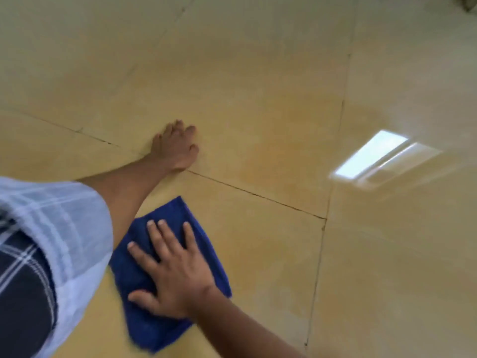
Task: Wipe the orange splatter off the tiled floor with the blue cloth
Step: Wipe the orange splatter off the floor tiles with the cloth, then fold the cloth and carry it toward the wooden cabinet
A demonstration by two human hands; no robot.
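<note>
Blue cloth (165, 277) lies flat under spread right hand (173, 270); left hand (175, 148) flat on floor beyond.

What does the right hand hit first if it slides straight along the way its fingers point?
Likely the left forearm. The right hand lies flat on the blue cloth, fingers pointing up-left across it toward that arm, whose left hand is braced on the floor. Depth is unclear.

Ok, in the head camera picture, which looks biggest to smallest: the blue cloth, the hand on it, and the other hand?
1. Blue cloth
2. Right hand, pressing the cloth
3. Left hand, flat on the tiled floor; it is farther away, so it may only look smaller.
</note>
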